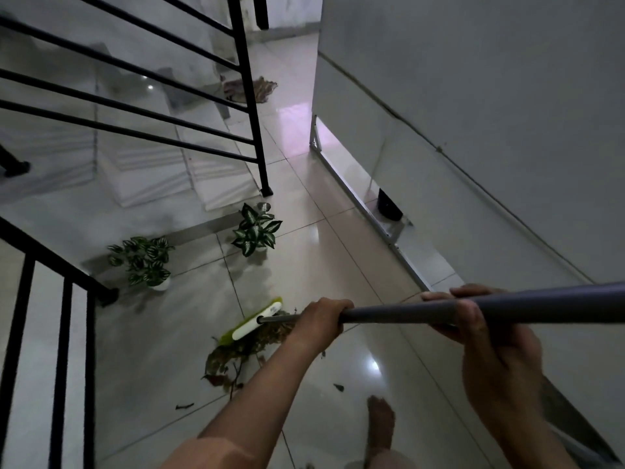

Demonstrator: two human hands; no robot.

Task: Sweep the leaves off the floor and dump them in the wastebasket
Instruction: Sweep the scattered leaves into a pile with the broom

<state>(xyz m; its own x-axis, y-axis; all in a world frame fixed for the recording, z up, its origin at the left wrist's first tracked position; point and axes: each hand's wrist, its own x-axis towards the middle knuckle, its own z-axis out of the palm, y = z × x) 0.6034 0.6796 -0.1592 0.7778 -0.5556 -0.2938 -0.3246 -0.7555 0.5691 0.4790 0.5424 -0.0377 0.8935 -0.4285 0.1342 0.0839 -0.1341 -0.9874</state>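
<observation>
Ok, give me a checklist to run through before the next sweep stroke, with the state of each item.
1. Both hands grip the broom handle: left hand lower, right hand higher: ok.
2. Broom head sits at the leaf pile: ok.
3. All leaves gathered: not ok, stray leaves lie apart from the pile.
4. Potted plants out of the stroke: ok, they stand beyond the broom head.
5. Bare foot away from the pile: ok.
6. Wastebasket in reach: cannot tell.
</observation>
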